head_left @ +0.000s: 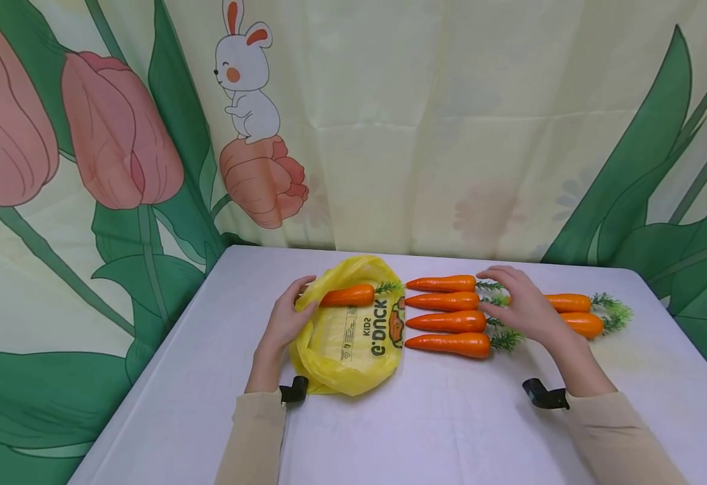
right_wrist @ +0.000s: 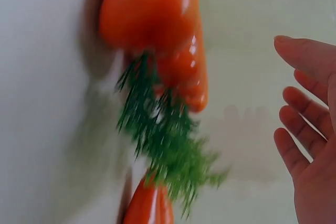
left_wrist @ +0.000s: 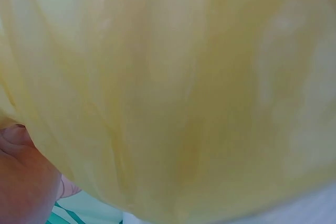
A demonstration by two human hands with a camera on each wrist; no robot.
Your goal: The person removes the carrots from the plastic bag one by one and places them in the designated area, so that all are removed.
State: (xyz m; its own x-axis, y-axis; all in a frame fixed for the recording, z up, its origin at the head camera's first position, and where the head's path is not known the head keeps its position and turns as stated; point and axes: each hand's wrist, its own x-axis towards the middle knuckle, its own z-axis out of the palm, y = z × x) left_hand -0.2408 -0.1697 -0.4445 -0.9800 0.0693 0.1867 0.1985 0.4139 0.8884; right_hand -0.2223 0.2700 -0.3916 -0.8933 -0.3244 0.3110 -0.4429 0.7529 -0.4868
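Note:
A yellow plastic bag [head_left: 353, 382] with a cartoon duck print lies on the table, its mouth spread. One carrot [head_left: 351, 296] with a green top rests in the bag's mouth, its tip toward the left. My left hand [head_left: 282, 325] holds the bag's left rim between thumb and fingers; in the left wrist view the yellow film hides most of the scene. Right of the bag, several carrots [head_left: 448, 344] lie in a column, tips pointing left. My right hand [head_left: 530, 308] hovers by their leafy tops, thumb and fingers apart, with nothing in it in the right wrist view.
Two more carrots [head_left: 583, 325] lie farther right, partly behind the right hand and forearm. A pale cloth covers the table [head_left: 450, 431]. Behind its far edge hangs a curtain [head_left: 383, 135] printed with tulips and a rabbit.

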